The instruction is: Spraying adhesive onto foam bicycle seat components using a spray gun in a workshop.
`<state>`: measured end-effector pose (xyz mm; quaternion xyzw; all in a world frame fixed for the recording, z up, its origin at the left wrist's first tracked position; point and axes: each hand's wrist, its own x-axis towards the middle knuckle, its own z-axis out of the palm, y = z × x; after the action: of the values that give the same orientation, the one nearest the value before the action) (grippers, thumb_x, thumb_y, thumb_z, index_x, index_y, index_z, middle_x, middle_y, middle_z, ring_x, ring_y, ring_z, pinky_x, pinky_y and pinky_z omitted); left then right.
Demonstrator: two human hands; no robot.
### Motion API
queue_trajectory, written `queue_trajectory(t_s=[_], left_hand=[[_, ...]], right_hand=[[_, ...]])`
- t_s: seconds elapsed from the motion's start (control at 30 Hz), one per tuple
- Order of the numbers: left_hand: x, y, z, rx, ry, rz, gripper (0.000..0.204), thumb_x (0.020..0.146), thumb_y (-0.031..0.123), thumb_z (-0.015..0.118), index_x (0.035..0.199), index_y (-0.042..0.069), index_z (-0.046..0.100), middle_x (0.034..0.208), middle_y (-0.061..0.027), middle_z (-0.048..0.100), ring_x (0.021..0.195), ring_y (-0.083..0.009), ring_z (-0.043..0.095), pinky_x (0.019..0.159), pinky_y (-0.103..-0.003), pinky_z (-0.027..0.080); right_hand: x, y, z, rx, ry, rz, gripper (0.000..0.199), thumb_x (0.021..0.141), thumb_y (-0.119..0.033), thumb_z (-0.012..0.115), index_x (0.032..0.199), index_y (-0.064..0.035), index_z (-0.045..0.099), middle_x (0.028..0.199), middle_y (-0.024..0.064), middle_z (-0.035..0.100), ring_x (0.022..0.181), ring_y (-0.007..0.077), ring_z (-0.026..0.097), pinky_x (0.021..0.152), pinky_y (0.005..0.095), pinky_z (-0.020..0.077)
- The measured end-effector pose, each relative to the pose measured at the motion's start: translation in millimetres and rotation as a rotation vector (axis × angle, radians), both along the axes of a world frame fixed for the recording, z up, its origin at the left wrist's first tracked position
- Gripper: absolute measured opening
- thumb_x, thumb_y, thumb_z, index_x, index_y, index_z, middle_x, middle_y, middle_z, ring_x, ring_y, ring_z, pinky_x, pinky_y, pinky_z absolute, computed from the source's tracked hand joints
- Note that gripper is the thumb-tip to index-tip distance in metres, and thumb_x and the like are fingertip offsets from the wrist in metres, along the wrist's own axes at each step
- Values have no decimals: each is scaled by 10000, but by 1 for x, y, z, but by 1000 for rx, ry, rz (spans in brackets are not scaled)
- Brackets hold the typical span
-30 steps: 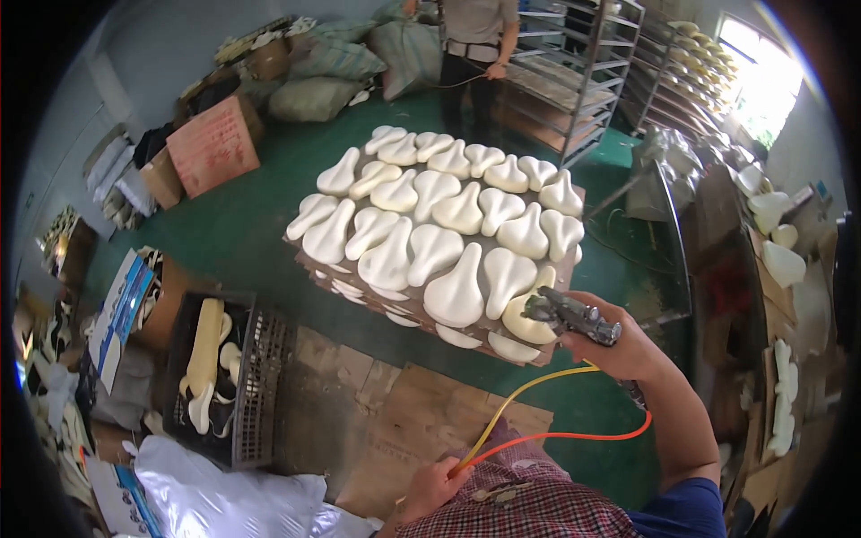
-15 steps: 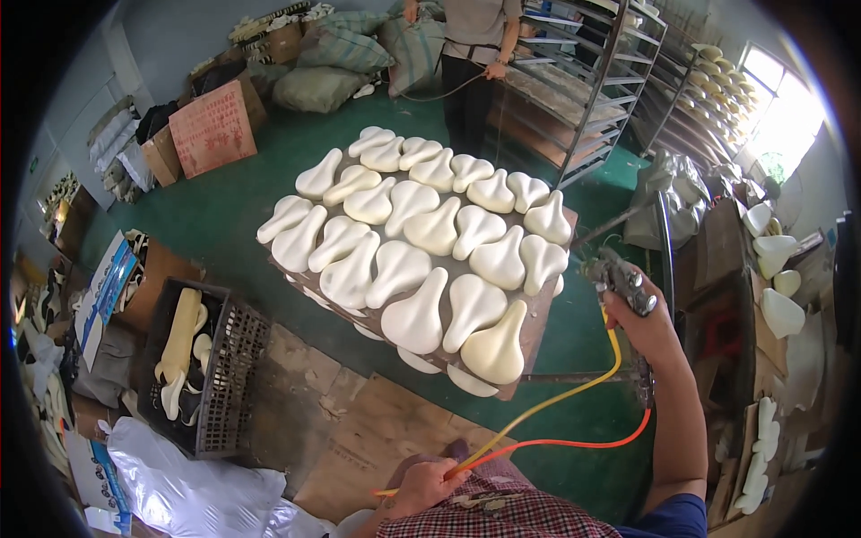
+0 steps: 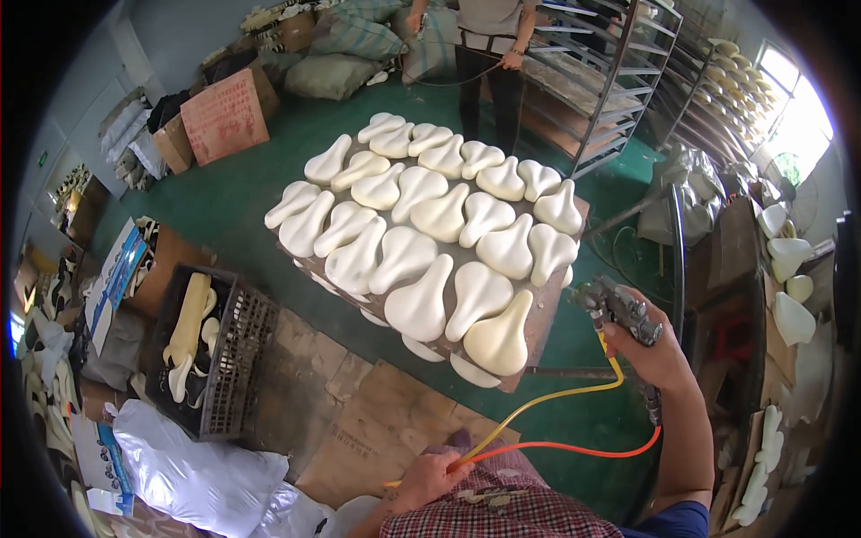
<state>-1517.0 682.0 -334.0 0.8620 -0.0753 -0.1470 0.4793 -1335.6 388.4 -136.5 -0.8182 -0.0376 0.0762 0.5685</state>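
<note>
**Spray gun held at the board's corner, hoses gathered low**

At the right of the frame the right hand was wrapped around the grip of a metal spray gun, fingers closed tight on it, nozzle pointing toward the near right corner of the board. The gun looked rigid and moderately heavy for its size, with grime on the body that could make it slick; the handle below the body seemed the sound place to grasp it, as the hand did. From its base ran a yellow hose and an orange hose, both limp and flexible, curving to the lower centre, where the left hand pinched them between closed fingers.

The board, at the centre of the frame, carried rows of cream saddle-shaped foam pads, lying close together. They appeared light and soft, likely easy to dent or mark, so best lifted by the edges.

A black crate with more pads sat at lower left. Another person stood at the top beside a metal rack.
</note>
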Motion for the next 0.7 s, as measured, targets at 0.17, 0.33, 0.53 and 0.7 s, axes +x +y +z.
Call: queue_trajectory(t_s=[0.17,0.33,0.53,0.7], left_hand=[[-18,10,9,20,72,-35,325,881,390,624,808,74,625,667,-152,609,635,-358,605,543,-434,458],[-58,33,6,78,122,-56,296,871,375,644,855,79,659,683,-143,618,629,-328,608,556,-393,460],[-111,66,6,75,138,-2,303,876,381,639,927,85,681,686,-118,636,631,-287,630,560,-376,469],[-147,77,3,31,118,-6,360,885,442,601,851,87,647,660,-146,619,642,-354,615,550,-444,468]], right_hand=[[-37,18,11,-110,40,7,505,849,-86,659,1308,1,468,889,10,606,694,75,561,653,241,490],[-88,48,7,-78,56,83,500,856,-90,654,1310,8,467,887,15,617,724,63,546,666,226,476],[-142,73,3,-58,79,91,500,855,-91,656,1313,-7,475,845,8,614,686,68,558,639,232,485],[-173,92,-4,18,113,61,516,851,-97,665,1320,-11,468,834,9,613,680,70,563,633,240,491]])
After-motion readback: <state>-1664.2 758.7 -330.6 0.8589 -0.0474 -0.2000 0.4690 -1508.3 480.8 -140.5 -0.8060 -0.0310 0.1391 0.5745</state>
